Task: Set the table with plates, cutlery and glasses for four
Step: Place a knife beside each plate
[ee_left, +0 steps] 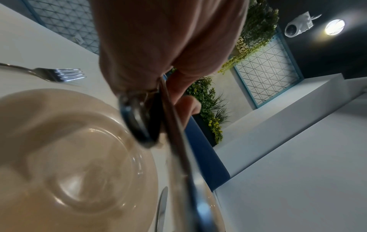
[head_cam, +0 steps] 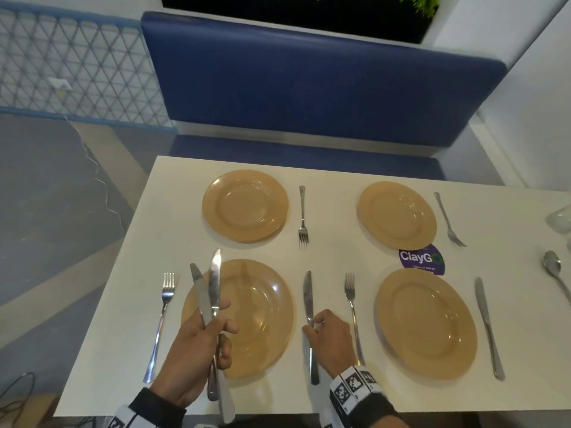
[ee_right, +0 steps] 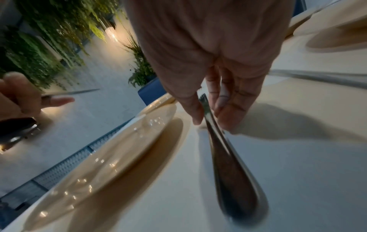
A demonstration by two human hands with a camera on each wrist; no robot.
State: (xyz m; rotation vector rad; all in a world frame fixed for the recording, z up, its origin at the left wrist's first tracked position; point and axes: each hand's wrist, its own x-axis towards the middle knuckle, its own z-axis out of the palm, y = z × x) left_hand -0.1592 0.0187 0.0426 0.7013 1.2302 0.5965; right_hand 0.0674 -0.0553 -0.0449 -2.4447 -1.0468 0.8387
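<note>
Head cam looks down over table (head_cam: 340,186); 2 wrist cams sit low, close, both catching near-left plate (ee_left: 59,141).

You've got a blue padded bench (head_cam: 309,81) behind the white table (head_cam: 340,251), purple ClayGo sticker (head_cam: 421,260) on it, lattice panel (head_cam: 71,69) left, hanging greenery (ee_left: 256,31), wall camera (ee_left: 295,28), round lamp (ee_left: 334,27).

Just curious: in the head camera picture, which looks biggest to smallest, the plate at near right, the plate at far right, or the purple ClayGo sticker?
1. Near-right plate
2. Far-right plate, though being farther from the camera may shrink it
3. ClayGo sticker, plainly smallest
</note>
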